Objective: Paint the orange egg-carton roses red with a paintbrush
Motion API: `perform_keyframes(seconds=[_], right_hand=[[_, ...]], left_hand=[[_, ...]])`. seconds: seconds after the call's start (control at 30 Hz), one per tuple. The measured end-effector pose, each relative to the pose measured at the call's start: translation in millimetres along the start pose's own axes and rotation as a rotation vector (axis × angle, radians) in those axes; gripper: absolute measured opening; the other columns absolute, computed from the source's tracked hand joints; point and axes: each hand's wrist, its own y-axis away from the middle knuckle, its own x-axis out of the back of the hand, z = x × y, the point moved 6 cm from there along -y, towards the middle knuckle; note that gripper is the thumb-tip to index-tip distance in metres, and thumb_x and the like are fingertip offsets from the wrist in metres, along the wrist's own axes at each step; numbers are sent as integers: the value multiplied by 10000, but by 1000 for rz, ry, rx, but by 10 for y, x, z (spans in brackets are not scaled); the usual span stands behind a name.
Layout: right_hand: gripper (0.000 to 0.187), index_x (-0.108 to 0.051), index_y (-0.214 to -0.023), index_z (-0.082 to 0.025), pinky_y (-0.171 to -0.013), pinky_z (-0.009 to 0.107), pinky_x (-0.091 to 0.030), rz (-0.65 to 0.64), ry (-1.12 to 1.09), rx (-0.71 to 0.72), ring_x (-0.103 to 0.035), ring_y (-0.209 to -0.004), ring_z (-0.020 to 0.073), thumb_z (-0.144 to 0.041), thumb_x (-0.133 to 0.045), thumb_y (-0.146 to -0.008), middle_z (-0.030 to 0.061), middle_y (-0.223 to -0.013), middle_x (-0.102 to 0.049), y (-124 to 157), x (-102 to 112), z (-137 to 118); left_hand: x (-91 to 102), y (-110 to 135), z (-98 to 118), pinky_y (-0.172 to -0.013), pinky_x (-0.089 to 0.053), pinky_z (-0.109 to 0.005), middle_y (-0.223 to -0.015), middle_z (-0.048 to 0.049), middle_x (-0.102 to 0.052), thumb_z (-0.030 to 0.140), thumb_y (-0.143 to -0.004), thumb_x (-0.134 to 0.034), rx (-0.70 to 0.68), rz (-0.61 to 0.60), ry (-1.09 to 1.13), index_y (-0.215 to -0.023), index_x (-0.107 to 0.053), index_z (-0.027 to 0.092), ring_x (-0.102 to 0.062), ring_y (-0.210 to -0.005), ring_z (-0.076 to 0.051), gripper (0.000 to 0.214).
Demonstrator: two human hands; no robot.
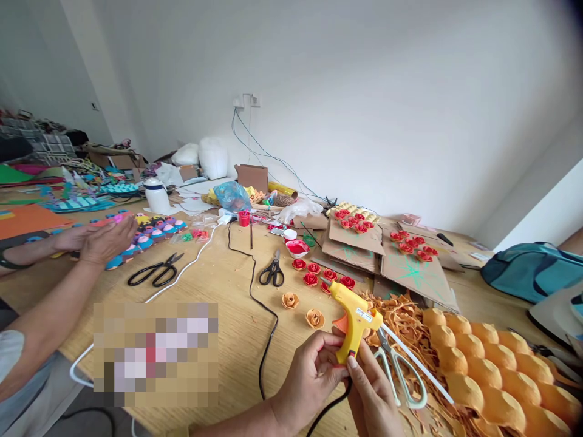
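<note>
Glue gun: the yellow glue gun [357, 312] is between my two hands, its nozzle pointing forward and leftward, away from me.
Left grip: my left grip [315, 364] is closed on the handle from the left side; I cannot tell whether a finger presses the trigger [340, 321].
Right grip: my right grip [372, 385] holds the same handle from the right, thumb against its lower end.
White stick: the white stick [416, 362] runs out of the gun's rear, down to the right of my right grip.
Black cord: the black cord [334, 405] drops from the handle between my hands.
Orange roses: two orange roses [315, 318] sit on the tabletop [228, 358] just ahead of my left grip.
Red roses: several red roses [310, 280] lie beyond them, near the nozzle, with a bowl of red paint [297, 247] farther out.
Pale-handled scissors: the pale-handled scissors [397, 358] are just right of my right grip, beside orange scraps [401, 312].
Egg tray: the orange egg tray [498, 364] is farther right of that grip.
Co-worker: another person's hands [107, 240] are well off to my left.
</note>
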Motion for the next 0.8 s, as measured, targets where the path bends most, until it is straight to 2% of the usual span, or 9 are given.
perform_keyframes(seconds=[0.17, 0.27, 0.43, 0.57, 0.7, 0.8], right_hand=[[476, -746, -1324, -343, -1140, 452, -556, 22, -40, -17, -618, -1427, 297, -520, -803, -885, 60, -1462, -705, 32, -11, 44], [574, -671, -1431, -337, -1158, 495, -538, 58, -13, 1, -602, -1442, 305, -552, -772, -908, 82, -1493, -681, 83, -42, 10], [595, -702, -1387, -324, -1082, 510, -584, -14, 97, -30, -673, -1348, 337, -579, -818, -863, 131, -1468, -693, 105, -69, -39], [563, -760, -1295, -304, -976, 463, -636, -59, 158, -18, -741, -1204, 325, -606, -836, -826, 136, -1365, -751, 143, -173, -84], [513, -801, -1148, -264, -871, 429, -656, -43, 172, 8, -771, -971, 281, -650, -820, -811, 124, -1140, -806, 229, -347, -95], [481, -802, -1069, -260, -863, 412, -646, -94, 193, 0, -755, -907, 260, -675, -793, -824, 105, -1068, -794, 272, -457, -58]], left_hand=[[-2, -11, 64, -854, -580, -307, -1114, -113, -782, 455, -825, -904, -27, -8, -11, -1100, -660, 155, -749, -973, -207, 475], [129, -73, 216, -866, -587, -299, -1115, -113, -792, 495, -852, -867, -23, 70, -47, -1115, -656, 157, -758, -997, -209, 477], [721, -204, 613, -757, -612, -275, -999, -65, -788, 541, -738, -925, -83, 368, -100, -1105, -678, 156, -756, -825, -178, 587], [1174, -225, 786, -691, -615, -246, -928, -27, -777, 468, -612, -1007, -59, 530, -90, -1043, -698, 155, -756, -765, -167, 615], [1450, -278, 801, -636, -603, -220, -798, 1, -751, 349, -634, -1016, -9, 575, -73, -968, -709, 134, -736, -683, -140, 502], [1587, -367, 743, -620, -605, -211, -763, -7, -758, 264, -692, -995, 38, 596, -52, -935, -702, 125, -733, -654, -127, 405]])
